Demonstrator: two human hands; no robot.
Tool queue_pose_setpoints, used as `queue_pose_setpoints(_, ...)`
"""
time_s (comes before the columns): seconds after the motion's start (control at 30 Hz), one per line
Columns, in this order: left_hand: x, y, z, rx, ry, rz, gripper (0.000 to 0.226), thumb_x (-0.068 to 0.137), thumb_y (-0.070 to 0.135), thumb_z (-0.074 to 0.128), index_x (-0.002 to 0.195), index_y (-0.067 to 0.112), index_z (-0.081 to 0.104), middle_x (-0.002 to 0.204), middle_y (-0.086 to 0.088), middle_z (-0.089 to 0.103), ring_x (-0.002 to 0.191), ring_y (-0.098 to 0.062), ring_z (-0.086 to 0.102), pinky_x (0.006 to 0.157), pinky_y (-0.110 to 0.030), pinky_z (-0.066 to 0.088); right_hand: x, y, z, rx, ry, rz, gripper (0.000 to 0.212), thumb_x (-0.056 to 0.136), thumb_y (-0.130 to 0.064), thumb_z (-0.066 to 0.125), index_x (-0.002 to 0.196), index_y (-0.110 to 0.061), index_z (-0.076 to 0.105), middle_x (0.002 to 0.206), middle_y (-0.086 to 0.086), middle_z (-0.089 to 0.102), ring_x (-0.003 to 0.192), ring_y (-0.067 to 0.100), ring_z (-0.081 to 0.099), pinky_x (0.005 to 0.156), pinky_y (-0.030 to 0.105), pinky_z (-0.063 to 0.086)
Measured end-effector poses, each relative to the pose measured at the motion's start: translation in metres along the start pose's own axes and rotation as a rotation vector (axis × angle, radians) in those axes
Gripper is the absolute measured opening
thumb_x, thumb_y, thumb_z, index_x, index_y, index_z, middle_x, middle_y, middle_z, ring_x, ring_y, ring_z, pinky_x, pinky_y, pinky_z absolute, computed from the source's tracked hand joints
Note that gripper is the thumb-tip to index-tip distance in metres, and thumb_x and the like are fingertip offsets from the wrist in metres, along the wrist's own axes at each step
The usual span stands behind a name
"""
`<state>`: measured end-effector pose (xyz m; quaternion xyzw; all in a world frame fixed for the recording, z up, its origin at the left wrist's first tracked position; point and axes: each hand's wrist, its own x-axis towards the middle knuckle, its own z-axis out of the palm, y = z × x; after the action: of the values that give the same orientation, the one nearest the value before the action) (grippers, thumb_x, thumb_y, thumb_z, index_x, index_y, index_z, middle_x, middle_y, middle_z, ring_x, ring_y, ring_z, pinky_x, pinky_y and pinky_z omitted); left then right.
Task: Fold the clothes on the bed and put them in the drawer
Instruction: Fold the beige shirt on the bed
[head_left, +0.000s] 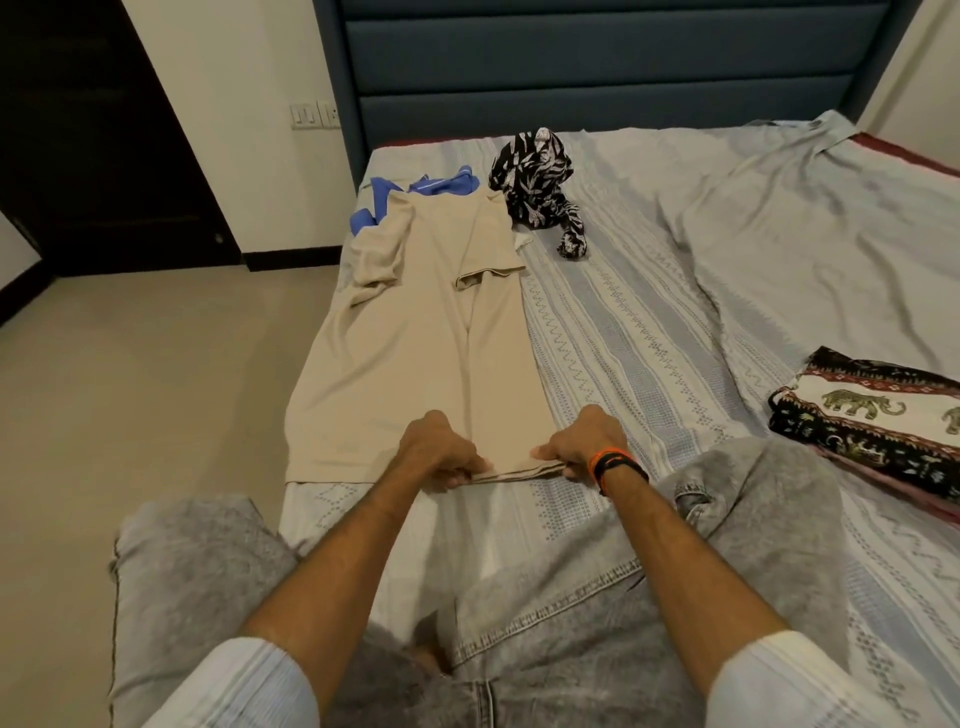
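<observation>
Beige shirt (415, 353), smooth knit, lies flat lengthwise on my striped bedsheet (649, 322). My left hand (436, 449) and right hand (584, 441) pinch its near hem. Folded elephant-print cloth (872, 415) sits at 3 o'clock.

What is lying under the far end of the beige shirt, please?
A blue garment shows past the collar of the beige shirt and partly under it. A white scrap peeks out at its right. How far either reaches underneath is hidden.
</observation>
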<state>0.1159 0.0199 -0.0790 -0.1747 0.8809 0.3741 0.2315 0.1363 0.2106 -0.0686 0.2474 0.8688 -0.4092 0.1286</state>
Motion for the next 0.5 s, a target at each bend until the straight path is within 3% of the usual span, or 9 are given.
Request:
queue_pose_setpoints(0.07, 0.007, 0.006, -0.008, 0.137, 0.141, 0.086, 0.057, 0.065, 0.036, 0.089, 0.106, 0.007, 0.062, 0.102, -0.007, 0.067, 0.091, -0.024, 0.066, 0.070, -0.029, 0.053, 0.001, -0.001, -0.004, -0.215, 0.081, -0.061, 0.047, 0.066, -0.028, 0.090, 0.092, -0.004, 0.059, 0.088, 0.010, 0.066, 0.082, 0.026, 0.066, 0.069, 0.033, 0.055)
queue_pose_setpoints(0.13, 0.018, 0.014, -0.012, 0.066, 0.228, 0.181, 0.048, 0.072, 0.034, 0.084, 0.110, 0.014, 0.065, 0.112, -0.006, 0.067, 0.104, -0.022, 0.063, 0.081, -0.026, 0.050, 0.009, -0.006, -0.006, -0.295, 0.149, -0.163, 0.043, 0.072, -0.024, 0.082, 0.107, -0.011, 0.060, 0.102, 0.007, 0.066, 0.093, 0.025, 0.064, 0.073, 0.031, 0.052)
queue_pose_setpoints(0.2, 0.030, 0.024, -0.014, -0.079, 0.255, 0.244, 0.040, 0.076, 0.030, 0.083, 0.109, 0.015, 0.066, 0.109, -0.003, 0.071, 0.100, -0.017, 0.064, 0.084, -0.024, 0.048, 0.020, -0.014, -0.006, -0.244, 0.177, -0.297, 0.040, 0.077, -0.025, 0.076, 0.115, -0.017, 0.062, 0.110, 0.004, 0.067, 0.100, 0.023, 0.064, 0.082, 0.031, 0.053)
queue_pose_setpoints(0.3, 0.051, 0.042, -0.014, -0.116, 0.263, 0.314, 0.040, 0.080, 0.026, 0.079, 0.114, 0.011, 0.063, 0.099, 0.002, 0.068, 0.103, -0.017, 0.062, 0.083, -0.020, 0.041, 0.049, -0.033, -0.001, -0.272, 0.085, -0.501, 0.033, 0.085, -0.026, 0.072, 0.116, -0.017, 0.067, 0.117, 0.003, 0.069, 0.105, 0.016, 0.065, 0.088, 0.028, 0.051)
queue_pose_setpoints(0.4, 0.072, 0.055, -0.017, -0.138, 0.293, 0.340, 0.038, 0.085, 0.023, 0.074, 0.118, 0.009, 0.062, 0.106, 0.000, 0.066, 0.106, -0.018, 0.062, 0.084, -0.019, 0.040, 0.075, -0.051, 0.006, -0.368, -0.008, -0.536, 0.034, 0.087, -0.029, 0.072, 0.118, -0.016, 0.068, 0.117, 0.003, 0.069, 0.106, 0.017, 0.065, 0.090, 0.029, 0.051)
queue_pose_setpoints(0.5, 0.097, 0.072, -0.026, -0.179, 0.335, 0.350, 0.029, 0.090, 0.017, 0.064, 0.118, 0.008, 0.064, 0.111, -0.004, 0.070, 0.106, -0.018, 0.064, 0.086, -0.018, 0.042, 0.106, -0.067, 0.007, -0.355, 0.036, -0.512, 0.039, 0.088, -0.030, 0.069, 0.123, -0.014, 0.063, 0.121, 0.006, 0.067, 0.112, 0.023, 0.061, 0.094, 0.036, 0.051)
